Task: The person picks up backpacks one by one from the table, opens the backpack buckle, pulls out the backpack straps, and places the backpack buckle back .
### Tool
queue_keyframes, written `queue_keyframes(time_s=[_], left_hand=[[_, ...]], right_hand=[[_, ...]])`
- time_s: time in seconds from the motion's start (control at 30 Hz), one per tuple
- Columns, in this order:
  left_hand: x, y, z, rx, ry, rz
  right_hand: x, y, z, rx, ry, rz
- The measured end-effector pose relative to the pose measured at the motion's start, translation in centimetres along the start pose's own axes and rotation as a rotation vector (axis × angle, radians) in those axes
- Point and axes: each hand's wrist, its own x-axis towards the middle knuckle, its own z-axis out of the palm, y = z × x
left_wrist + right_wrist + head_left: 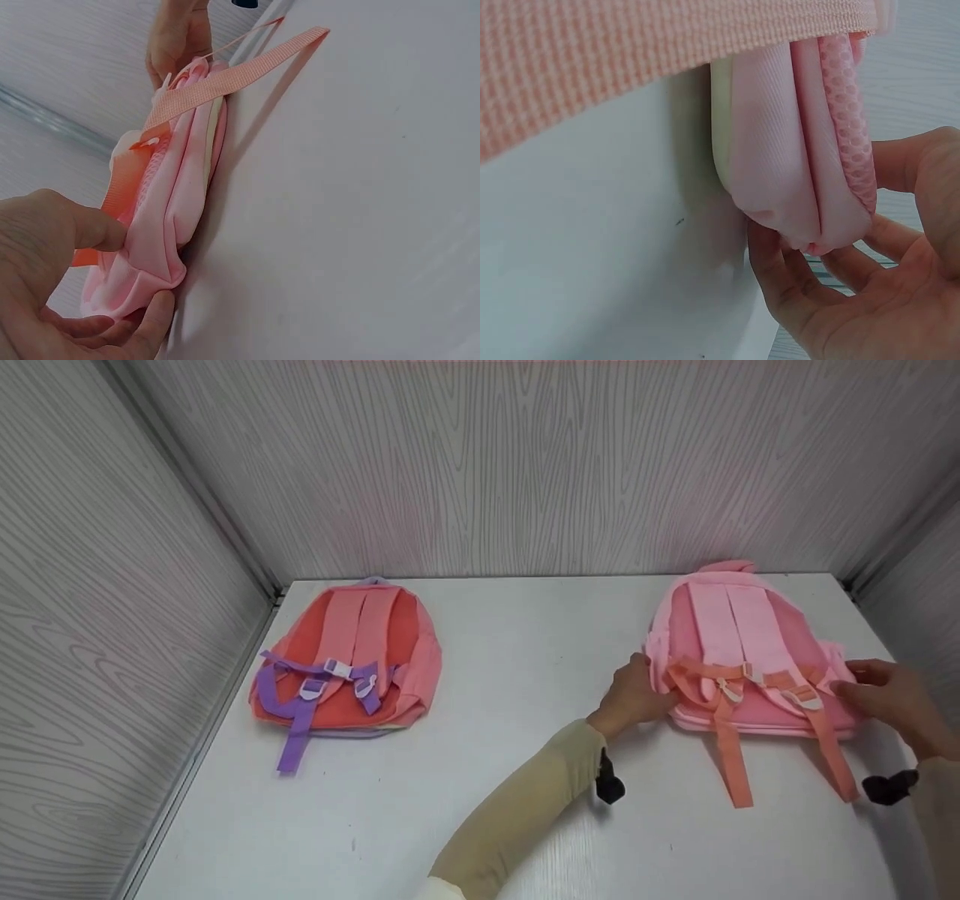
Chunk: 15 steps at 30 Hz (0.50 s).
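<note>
A pink backpack with orange webbing straps lies on the white table, its shoulder straps facing up. My left hand grips its left side; in the left wrist view the thumb is on top and the fingers curl under the pink fabric. On the opposite side my right hand holds the bag's edge. The right wrist view shows that thumb against the mesh back and the fingers beneath the lower corner. Two orange strap ends trail from the bag onto the table.
A second backpack, coral with purple straps, lies strap side up at the left of the white table. Grey wood-grain panels stand behind and at both sides.
</note>
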Motion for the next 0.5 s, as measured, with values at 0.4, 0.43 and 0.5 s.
queue_keyframes(time_s=[0.4, 0.43, 0.5], left_hand=[[-1.1, -1.5, -1.5, -0.036, -0.024, -0.043], [-1.1, -1.6, -1.7, -0.032, -0.022, -0.043], [-1.2, -1.7, -1.9, -0.021, -0.017, -0.037]], right_hand=[[-0.1, -1.1, 1.2, -0.007, -0.028, -0.020], [-0.1, -1.2, 1.2, -0.010, -0.029, -0.035], [-0.3, -1.5, 1.3, -0.009, -0.030, -0.055]])
